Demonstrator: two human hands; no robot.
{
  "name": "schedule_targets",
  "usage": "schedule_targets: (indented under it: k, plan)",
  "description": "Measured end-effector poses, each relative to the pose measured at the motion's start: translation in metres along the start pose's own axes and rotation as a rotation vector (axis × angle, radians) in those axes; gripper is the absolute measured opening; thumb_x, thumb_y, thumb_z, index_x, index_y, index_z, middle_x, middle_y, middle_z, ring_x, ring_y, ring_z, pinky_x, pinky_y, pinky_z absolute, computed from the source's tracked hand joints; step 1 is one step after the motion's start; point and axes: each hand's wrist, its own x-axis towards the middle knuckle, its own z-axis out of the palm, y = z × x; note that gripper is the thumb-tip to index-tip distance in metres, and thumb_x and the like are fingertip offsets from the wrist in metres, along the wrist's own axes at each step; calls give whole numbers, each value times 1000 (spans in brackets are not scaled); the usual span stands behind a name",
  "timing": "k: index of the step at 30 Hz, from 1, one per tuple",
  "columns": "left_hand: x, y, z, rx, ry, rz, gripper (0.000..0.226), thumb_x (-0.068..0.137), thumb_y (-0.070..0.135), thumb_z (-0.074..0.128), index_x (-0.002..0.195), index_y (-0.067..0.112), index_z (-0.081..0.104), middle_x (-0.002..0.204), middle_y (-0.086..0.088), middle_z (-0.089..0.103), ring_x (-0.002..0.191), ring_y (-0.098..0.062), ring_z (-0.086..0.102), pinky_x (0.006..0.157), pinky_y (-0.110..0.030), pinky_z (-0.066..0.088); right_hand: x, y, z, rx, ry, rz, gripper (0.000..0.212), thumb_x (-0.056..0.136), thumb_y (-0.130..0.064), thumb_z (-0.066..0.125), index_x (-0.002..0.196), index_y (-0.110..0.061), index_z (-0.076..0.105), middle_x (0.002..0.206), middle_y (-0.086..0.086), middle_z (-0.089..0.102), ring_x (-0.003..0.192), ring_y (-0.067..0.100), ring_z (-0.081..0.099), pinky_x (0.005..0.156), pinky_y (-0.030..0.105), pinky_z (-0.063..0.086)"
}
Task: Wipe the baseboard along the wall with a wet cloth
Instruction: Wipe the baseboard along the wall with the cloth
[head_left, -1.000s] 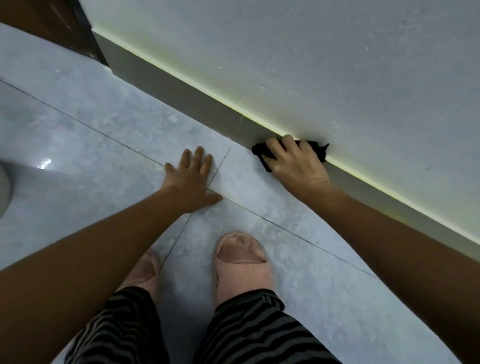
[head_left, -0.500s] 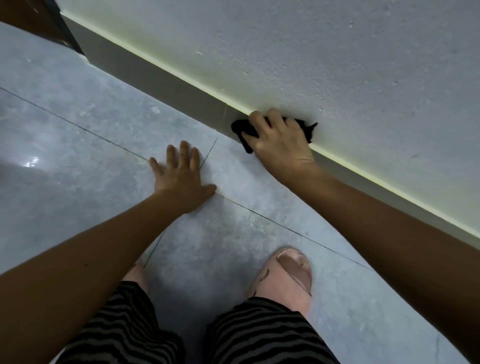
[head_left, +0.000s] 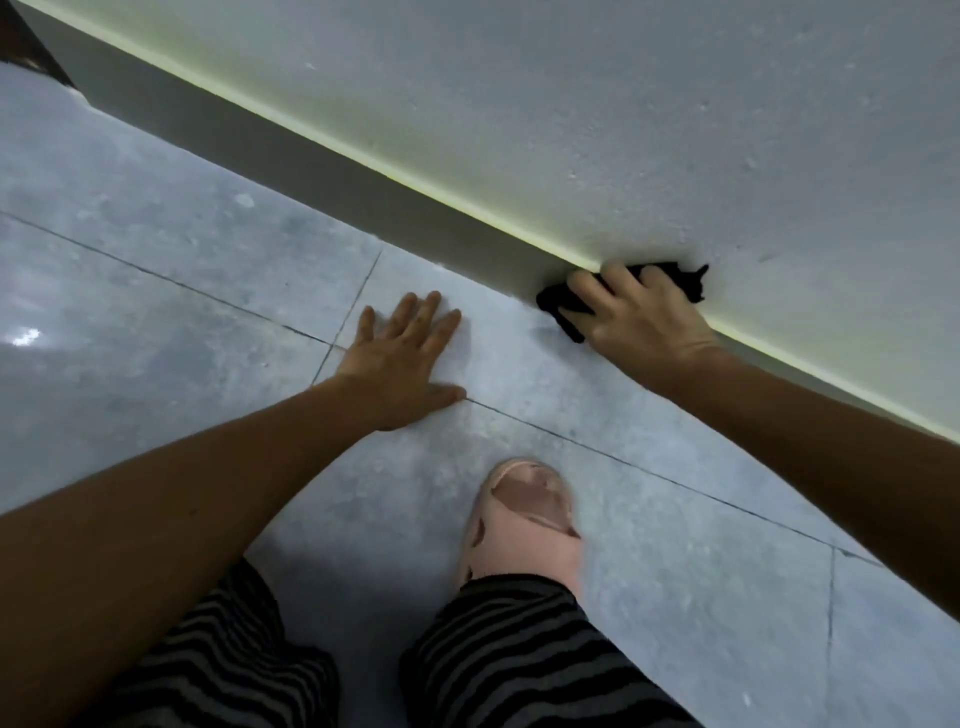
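Observation:
A grey baseboard (head_left: 291, 150) runs diagonally from upper left to lower right at the foot of a pale textured wall (head_left: 623, 114). My right hand (head_left: 641, 317) presses a black cloth (head_left: 558, 306) against the baseboard, with cloth showing to the left of the fingers and past the fingertips on the wall side. My left hand (head_left: 400, 358) lies flat on the grey tiled floor (head_left: 156, 291), fingers spread, holding nothing, a short way left of the cloth.
My foot in a pink slipper (head_left: 524, 519) stands on the floor below the hands, and striped trousers (head_left: 519, 660) fill the bottom edge. A dark wooden frame (head_left: 21, 36) meets the baseboard at the top left corner.
The view has shifted along the wall, so the door frame lies further left. My right hand and the cloth stay pressed on the baseboard. My left hand stays flat on the floor; my feet have shifted.

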Motion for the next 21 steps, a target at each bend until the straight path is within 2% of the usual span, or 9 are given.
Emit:
schedule_targets:
  k: [3,7,8,10,12,18,21]
  plan:
    - [3,8,0,32,-58,-1,89,86,70,30,149,26,-16,157,-5,-25,145,-27,-20,116,-56,-1,28,-3,-15,84,61,92,53,74,-8,28,94,-29,72,104,-3,65,80,19,60,51,26,37]
    - [2,9,-3,90,-87,-5,101,80,76,36,149,25,-16,157,-7,-25,145,-30,-19,115,-59,6,60,-15,-25,88,15,30,37,75,-17,49,100,-33,71,114,-5,61,92,18,59,53,28,34]
    - [2,9,-3,104,-89,1,103,79,77,38,149,25,-16,157,-7,-25,145,-30,-19,115,-59,7,59,-17,-21,92,7,22,39,76,-16,47,102,-31,70,116,-5,61,93,18,59,53,28,33]
    - [3,6,-3,120,-95,-2,106,77,78,40,148,25,-18,156,-7,-26,145,-30,-19,115,-59,7,51,-18,-13,93,16,31,51,76,-9,30,102,-28,70,115,-3,62,91,19,59,53,28,34]
    - [3,7,-3,120,-106,-5,107,77,78,40,148,25,-18,156,-7,-26,145,-31,-19,115,-59,6,35,-20,0,66,17,31,55,77,-5,24,99,-26,70,110,-2,63,85,20,59,52,28,36]
    - [2,10,-2,133,-97,-10,107,76,78,41,149,23,-16,157,-8,-25,145,-32,-18,115,-59,8,-34,-6,32,14,-69,-41,43,81,-5,35,96,-23,71,103,0,61,82,23,55,53,31,37]
    - [0,10,-1,147,-86,-10,109,75,79,40,149,23,-16,157,-9,-24,145,-32,-17,115,-59,9,-37,0,27,-4,17,-10,32,78,-6,50,94,-25,71,102,1,62,78,23,52,53,31,34]
